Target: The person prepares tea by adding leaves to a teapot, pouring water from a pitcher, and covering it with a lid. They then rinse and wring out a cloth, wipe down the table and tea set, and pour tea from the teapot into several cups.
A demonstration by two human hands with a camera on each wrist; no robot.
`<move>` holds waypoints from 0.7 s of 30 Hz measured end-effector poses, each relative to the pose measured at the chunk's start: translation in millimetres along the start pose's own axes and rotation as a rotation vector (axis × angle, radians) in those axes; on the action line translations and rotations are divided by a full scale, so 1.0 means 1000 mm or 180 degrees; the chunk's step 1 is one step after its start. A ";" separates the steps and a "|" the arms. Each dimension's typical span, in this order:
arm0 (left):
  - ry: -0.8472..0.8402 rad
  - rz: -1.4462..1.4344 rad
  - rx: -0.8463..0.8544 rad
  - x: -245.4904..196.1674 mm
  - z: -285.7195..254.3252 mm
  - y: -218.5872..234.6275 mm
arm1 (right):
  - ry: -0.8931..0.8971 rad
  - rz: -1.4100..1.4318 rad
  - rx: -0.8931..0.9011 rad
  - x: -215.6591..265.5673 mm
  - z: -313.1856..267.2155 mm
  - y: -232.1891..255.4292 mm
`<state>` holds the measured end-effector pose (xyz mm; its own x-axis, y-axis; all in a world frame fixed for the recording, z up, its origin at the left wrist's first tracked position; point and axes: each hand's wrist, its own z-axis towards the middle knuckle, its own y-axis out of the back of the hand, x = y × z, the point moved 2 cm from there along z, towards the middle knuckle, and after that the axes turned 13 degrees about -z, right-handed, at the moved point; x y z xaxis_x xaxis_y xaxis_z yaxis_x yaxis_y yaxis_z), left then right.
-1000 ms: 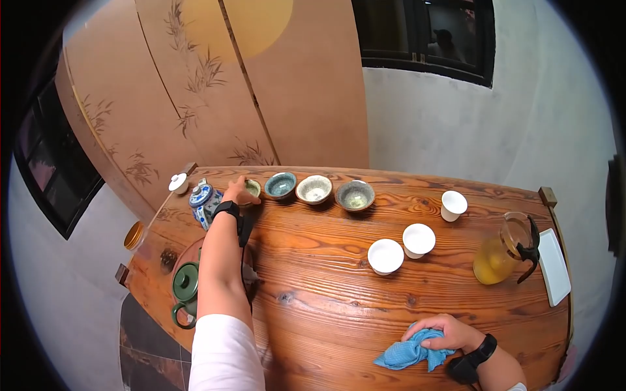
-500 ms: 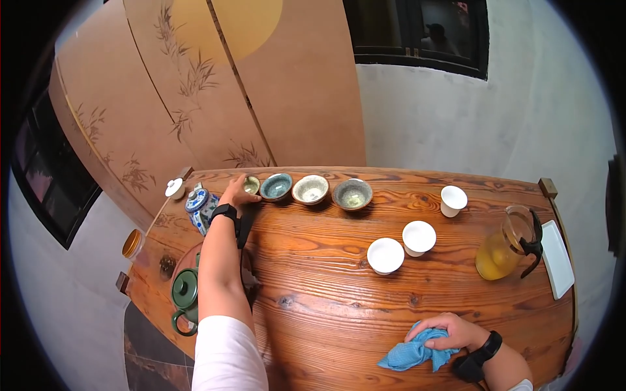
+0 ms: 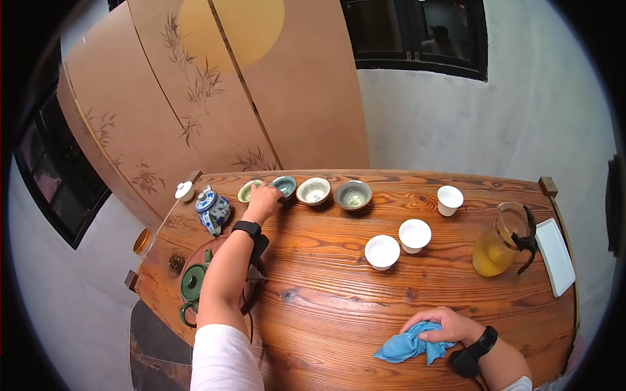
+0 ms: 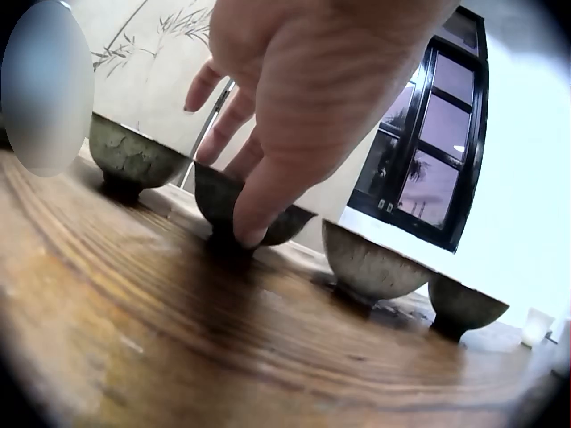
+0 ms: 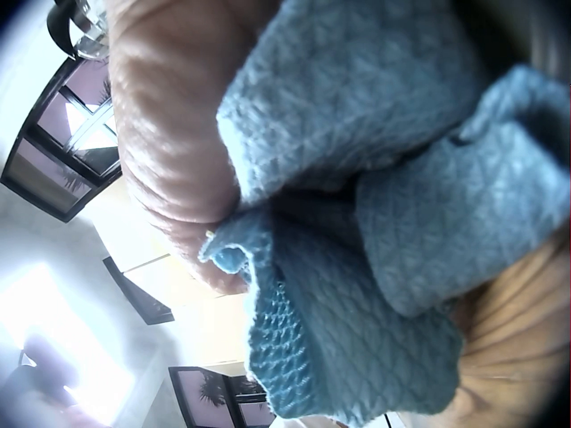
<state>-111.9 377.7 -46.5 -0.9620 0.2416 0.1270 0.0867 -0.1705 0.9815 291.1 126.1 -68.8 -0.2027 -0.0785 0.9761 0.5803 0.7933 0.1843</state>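
Observation:
Near the far edge of the table my left hand grips a teal bowl. The left wrist view has the thumb down on the near side of that bowl, with the fingers beyond its rim. Just left of it sits a small pale green bowl. A cream speckled bowl and a grey bowl continue the row rightward. At the near right my right hand holds a crumpled blue cloth on the tabletop, its folds bunched under the palm in the right wrist view.
Left of the row stand a blue-and-white teapot and a white lidded cup. A green teapot rests on a round tray. Three white cups, one of them here, a glass pitcher and a white tray are rightward.
My left hand has let go of the pale green bowl and moved right to the teal bowl. My right hand stays on the cloth at about the same spot.

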 end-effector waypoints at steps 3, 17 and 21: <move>-0.0120 0.0206 -0.0230 0.000 0.000 -0.004 | -0.0013 0.0006 0.0003 0.000 0.000 0.000; 0.0006 0.0135 -0.0165 -0.015 -0.013 0.012 | -0.0057 0.0008 0.0022 0.001 0.000 0.000; -0.0493 -0.0297 -0.0745 -0.050 -0.017 0.032 | 0.0002 0.0003 0.0018 0.000 0.000 0.000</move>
<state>-64.9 344.3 -24.1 -0.9106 0.4064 0.0756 -0.0798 -0.3521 0.9326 290.9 126.4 -68.9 -0.2016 -0.0783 0.9763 0.5760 0.7968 0.1828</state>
